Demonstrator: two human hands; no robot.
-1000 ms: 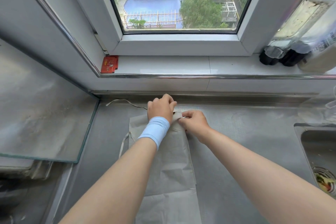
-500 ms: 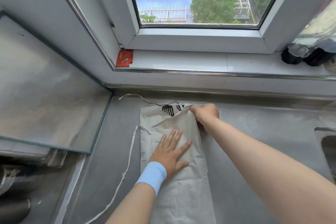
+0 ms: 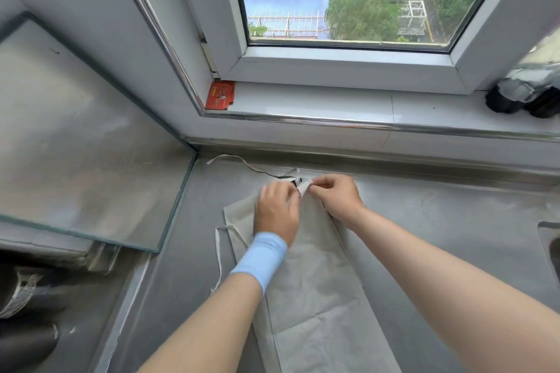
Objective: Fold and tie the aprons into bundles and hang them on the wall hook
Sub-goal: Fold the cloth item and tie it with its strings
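A pale grey apron (image 3: pixel 315 275) lies folded lengthwise into a long strip on the grey counter (image 3: pixel 439 221) below the window. Its thin white tie strings (image 3: pixel 217 254) trail off to the left and toward the back wall. My right hand (image 3: pixel 336 197) pinches the apron's top edge at the far end. My left hand (image 3: pixel 277 210), with a light blue wristband, is blurred by motion and lies on the fabric just left of the right hand; its grip is unclear. A black print shows between the two hands. No wall hook is in view.
A glass pane (image 3: pixel 91 160) lies over the stove area at left. A red packet (image 3: pixel 219 95) sits on the white window sill (image 3: pixel 333 106), and dark bottles (image 3: pixel 521 100) stand at its right end. The sink's rim (image 3: pixel 550 239) shows at the far right.
My left hand has moved from pressing flat on the middle of the apron up to its top edge beside my right hand. The right hand stays at the top edge.
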